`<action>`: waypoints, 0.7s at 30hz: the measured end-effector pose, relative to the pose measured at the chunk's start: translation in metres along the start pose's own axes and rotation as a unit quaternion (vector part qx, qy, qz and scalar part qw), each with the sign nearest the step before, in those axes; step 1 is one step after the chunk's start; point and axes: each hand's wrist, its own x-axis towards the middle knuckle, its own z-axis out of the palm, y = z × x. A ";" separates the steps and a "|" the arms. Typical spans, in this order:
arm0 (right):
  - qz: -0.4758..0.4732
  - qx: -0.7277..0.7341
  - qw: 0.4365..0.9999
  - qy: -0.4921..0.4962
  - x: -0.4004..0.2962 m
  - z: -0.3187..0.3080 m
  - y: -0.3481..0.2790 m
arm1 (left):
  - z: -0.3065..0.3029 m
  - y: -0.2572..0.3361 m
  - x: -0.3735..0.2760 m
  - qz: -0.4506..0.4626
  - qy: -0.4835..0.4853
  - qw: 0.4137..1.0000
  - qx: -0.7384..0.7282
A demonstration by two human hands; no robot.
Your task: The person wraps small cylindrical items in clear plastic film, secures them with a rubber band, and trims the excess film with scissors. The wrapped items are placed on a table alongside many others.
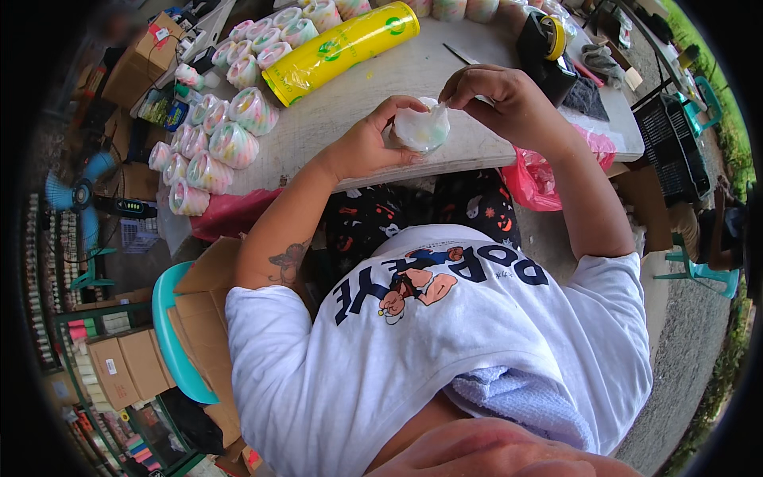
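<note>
My left hand [375,140] grips a small rounded piece [419,132], white with pale pastel patches and covered in clear film, just above the near side of the table. Against its upper right edge, the fingertips of my right hand [503,98] pinch a bit of the film. A large yellow roll of cling wrap [343,52] lies slantwise on the tabletop beyond my left hand. To its left are two groups of similar film-wrapped pastel pieces, a nearer one [225,149] and a farther one [268,40]. The underside of the held piece is hidden.
A pointed metal blade [460,55] lies past my right hand, beside a black tape dispenser [539,59] with yellow tape. A pink plastic bag [539,176] hangs at the table's front edge [441,166]. At left stand a fan [83,194] and a teal chair [179,340] holding a cardboard box.
</note>
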 end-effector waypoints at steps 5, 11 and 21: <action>0.095 0.271 0.956 0.056 0.012 0.031 0.028 | -0.013 -0.003 0.008 -0.118 -0.020 0.977 -0.177; 0.180 0.126 0.975 0.037 0.000 0.037 0.017 | -0.003 -0.006 0.010 0.005 0.122 0.986 -0.113; 0.257 0.313 0.886 0.227 0.001 0.086 0.022 | 0.028 -0.012 0.024 -0.002 0.337 0.941 -0.026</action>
